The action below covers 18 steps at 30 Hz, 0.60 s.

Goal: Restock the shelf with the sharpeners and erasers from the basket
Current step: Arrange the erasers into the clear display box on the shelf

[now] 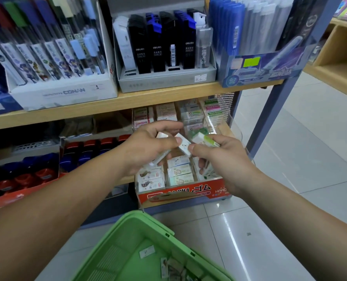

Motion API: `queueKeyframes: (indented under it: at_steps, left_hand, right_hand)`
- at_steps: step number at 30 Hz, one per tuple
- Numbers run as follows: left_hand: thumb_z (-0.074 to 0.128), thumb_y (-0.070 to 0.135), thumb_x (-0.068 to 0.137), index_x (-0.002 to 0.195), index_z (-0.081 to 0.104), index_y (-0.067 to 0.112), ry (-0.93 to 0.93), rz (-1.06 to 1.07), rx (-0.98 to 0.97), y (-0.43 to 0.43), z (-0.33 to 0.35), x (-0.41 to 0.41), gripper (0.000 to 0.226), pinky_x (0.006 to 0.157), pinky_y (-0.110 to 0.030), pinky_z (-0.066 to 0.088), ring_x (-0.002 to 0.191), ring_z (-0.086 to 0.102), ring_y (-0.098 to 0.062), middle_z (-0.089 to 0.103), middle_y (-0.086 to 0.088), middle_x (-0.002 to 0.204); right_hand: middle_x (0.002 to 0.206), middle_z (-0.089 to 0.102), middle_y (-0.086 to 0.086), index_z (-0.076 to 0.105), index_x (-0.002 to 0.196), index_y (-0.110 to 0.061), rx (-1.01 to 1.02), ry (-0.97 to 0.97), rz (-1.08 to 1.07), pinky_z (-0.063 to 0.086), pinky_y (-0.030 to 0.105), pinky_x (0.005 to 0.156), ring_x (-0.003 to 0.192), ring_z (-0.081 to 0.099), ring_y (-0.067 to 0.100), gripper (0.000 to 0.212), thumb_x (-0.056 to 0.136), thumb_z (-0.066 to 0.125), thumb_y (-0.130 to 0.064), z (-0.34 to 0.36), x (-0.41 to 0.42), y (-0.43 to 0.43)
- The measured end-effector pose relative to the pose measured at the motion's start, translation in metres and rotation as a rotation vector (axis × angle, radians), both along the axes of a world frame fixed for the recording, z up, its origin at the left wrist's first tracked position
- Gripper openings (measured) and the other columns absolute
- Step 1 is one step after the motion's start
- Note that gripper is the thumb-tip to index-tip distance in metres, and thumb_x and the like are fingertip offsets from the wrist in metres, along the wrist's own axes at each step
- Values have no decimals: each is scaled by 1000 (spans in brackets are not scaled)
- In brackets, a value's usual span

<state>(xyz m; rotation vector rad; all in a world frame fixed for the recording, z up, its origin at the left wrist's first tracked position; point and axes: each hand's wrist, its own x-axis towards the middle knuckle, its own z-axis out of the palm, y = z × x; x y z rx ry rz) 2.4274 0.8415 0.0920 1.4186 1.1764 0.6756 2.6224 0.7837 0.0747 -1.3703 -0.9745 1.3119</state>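
Observation:
My left hand [150,147] grips several white wrapped erasers [162,157] above the red eraser display box [180,192] on the lower shelf. My right hand [221,157] holds a green-and-white eraser [204,139], and its thumb and forefinger pinch one white eraser [183,146] that my left thumb also touches. The box's compartments hold rows of wrapped erasers [178,170]. Below, the green basket [128,236] sits on the floor with several small erasers [172,266] lying in it.
A wooden upper shelf [128,100] carries boxes of pencil leads and pens. Red and blue items in a tray [47,169] stand left of the eraser box. A blue shelf post [280,102] rises at the right, beside a tiled floor [290,159].

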Motion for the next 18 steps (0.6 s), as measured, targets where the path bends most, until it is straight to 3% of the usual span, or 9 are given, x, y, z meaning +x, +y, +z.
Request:
queueKeyframes:
  at_steps: [4, 7, 9, 10, 13, 16, 18]
  left_hand:
    - [78, 17, 91, 100, 73, 18, 240, -66, 70, -16, -2, -17, 11, 54, -29, 51, 60, 63, -9, 71, 4, 76]
    - [80, 24, 90, 91, 70, 20, 371, -72, 119, -23, -15, -17, 11, 72, -27, 53, 84, 68, -8, 72, 4, 93]
    - [80, 27, 90, 87, 70, 22, 451, -125, 154, -24, -21, -13, 11, 90, -29, 50, 105, 65, -10, 70, 8, 104]
    - [80, 28, 90, 85, 71, 24, 485, -146, 168, -24, -23, -10, 11, 95, -31, 50, 107, 64, -10, 70, 9, 104]
    - [79, 27, 89, 79, 75, 26, 599, -202, 223, -25, -21, -3, 11, 89, -38, 58, 89, 68, -8, 73, 10, 88]
    - [75, 28, 91, 84, 79, 25, 739, -271, 300, -28, -16, 2, 9, 83, -37, 60, 84, 68, -4, 74, 12, 85]
    - [73, 35, 94, 84, 79, 22, 695, -218, 305, -29, -11, 5, 17, 78, -34, 60, 82, 68, -4, 75, 11, 88]
  right_hand:
    - [74, 76, 7, 80, 95, -14, 9, -107, -9, 57, 36, 64, 65, 66, 26, 7, 89, 82, -14, -2, -2, -2]
    - [87, 81, 5, 78, 102, -18, -34, -73, -98, 65, 53, 79, 83, 77, 37, 15, 88, 84, -20, -2, 1, -2]
    - [89, 81, 7, 78, 102, -18, -46, -49, -140, 63, 62, 79, 87, 77, 41, 18, 86, 85, -21, -3, 3, 0]
    - [88, 81, 7, 79, 102, -19, -41, -60, -153, 62, 63, 79, 87, 77, 42, 19, 85, 86, -22, -3, 3, 0]
    - [88, 81, 6, 78, 102, -21, -30, -87, -143, 63, 61, 81, 84, 78, 37, 17, 87, 85, -25, -4, 5, -3]
    - [88, 81, 4, 79, 101, -20, -36, -107, -121, 64, 57, 82, 84, 79, 34, 15, 88, 84, -25, -5, 7, -6]
    - [89, 81, 3, 79, 100, -18, -30, -117, -90, 65, 49, 81, 82, 77, 32, 15, 87, 85, -22, -4, 6, -8]
